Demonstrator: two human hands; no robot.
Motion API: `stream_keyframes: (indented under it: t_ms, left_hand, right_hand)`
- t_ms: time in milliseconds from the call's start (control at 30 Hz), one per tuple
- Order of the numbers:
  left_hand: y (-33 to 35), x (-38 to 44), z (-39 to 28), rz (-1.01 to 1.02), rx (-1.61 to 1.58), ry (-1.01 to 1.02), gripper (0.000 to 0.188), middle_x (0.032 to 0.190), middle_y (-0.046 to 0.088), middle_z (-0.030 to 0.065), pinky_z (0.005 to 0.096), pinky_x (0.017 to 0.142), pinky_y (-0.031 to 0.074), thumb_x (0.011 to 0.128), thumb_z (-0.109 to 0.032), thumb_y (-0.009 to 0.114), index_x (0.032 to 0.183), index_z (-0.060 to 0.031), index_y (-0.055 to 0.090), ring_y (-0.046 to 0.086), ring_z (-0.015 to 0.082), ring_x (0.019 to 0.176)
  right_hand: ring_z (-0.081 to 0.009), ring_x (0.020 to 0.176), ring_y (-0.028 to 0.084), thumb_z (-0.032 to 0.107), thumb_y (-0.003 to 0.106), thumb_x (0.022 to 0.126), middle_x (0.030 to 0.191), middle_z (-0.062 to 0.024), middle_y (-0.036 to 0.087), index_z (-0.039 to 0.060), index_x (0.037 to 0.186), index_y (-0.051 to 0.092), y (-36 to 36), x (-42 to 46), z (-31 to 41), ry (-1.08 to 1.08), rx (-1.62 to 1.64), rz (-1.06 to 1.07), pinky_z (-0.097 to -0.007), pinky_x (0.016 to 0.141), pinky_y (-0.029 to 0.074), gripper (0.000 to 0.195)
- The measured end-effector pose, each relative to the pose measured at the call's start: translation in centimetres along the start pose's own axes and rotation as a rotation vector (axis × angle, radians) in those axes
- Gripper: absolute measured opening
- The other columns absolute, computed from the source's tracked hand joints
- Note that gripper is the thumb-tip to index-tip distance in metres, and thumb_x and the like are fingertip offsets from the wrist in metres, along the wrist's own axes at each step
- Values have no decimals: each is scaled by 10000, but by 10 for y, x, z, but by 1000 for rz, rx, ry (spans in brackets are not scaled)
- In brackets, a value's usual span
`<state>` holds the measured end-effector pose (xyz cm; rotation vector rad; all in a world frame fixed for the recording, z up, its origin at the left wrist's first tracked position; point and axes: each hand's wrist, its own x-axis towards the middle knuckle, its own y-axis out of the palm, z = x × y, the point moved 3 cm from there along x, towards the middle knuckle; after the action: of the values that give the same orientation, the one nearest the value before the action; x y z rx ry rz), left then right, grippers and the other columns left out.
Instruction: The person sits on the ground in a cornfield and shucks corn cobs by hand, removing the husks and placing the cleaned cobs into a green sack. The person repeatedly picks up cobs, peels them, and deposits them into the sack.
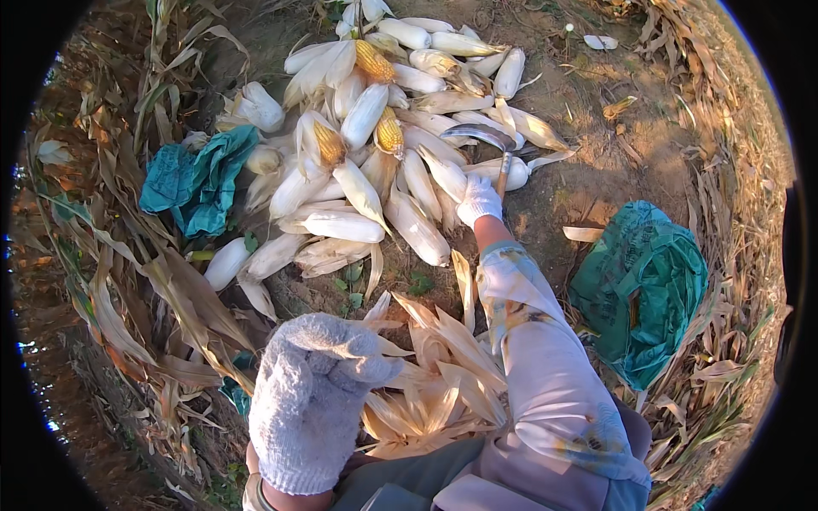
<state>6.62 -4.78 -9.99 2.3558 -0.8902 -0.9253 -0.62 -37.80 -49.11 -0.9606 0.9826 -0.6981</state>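
My right hand (480, 200), in a white knit glove, reaches out to the pile and grips the near end of a husk-covered ear of corn (445, 177). Right beside that hand lies a sickle, its curved blade (478, 131) on the ears and its wooden handle (503, 171) pointing back towards me. Close to the camera, my left hand (316, 396) is raised in a thick whitish glove. Its fingers are curled in, and nothing shows in them. Several ears around the pile have bare yellow kernels, such as one partly husked ear (374, 62).
Loose dry husks (441, 383) lie before my knees. A crumpled green plastic sack (639, 287) with printed writing is at the right, and another green sack (201, 179) at the left. Dry corn stalks (147, 274) line the left side, with more stalks (741, 191) along the right.
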Motion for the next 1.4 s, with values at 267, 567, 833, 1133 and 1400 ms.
stream_keyframes:
  t_ms: [267,567,833,1133,1400]
  left_hand:
    - [-1,-12,2,67,-72,-25,399,1158,676,186,518,986,561,1002,-333,660,1202,8,608,702,318,1039]
    - [2,-31,-1,93,0,99,260,1129,709,164,426,939,580,1037,-197,603,1219,-11,616,715,265,994]
    - [14,-28,-12,176,313,375,292,1093,713,79,319,877,571,1029,-216,639,1240,-14,655,699,173,943]
    - [30,-49,8,357,562,336,263,980,688,25,261,780,512,1009,-183,633,1151,31,692,606,87,873]
    - [8,-36,25,327,809,422,180,904,684,6,256,707,510,994,-121,580,1063,-1,695,600,75,770]
  right_hand:
    - [-387,1240,607,379,903,653,1325,-213,611,111,1354,586,-41,-41,2,-163,58,113,-467,1062,503,815]
    - [-301,1333,549,218,854,838,1383,-136,611,6,1486,453,-97,-183,33,-373,1865,551,-445,1152,433,791]
    - [-302,1114,685,499,794,872,1288,-157,661,8,1479,471,-244,-309,57,-422,1622,699,-460,970,574,845]
    - [-238,1251,601,505,794,861,1387,-135,628,57,1498,487,-283,-420,28,-603,862,402,-378,1076,460,837]
    - [-403,1176,646,573,729,867,1240,-251,676,25,1399,506,-289,-462,35,-503,412,126,-457,978,508,796]
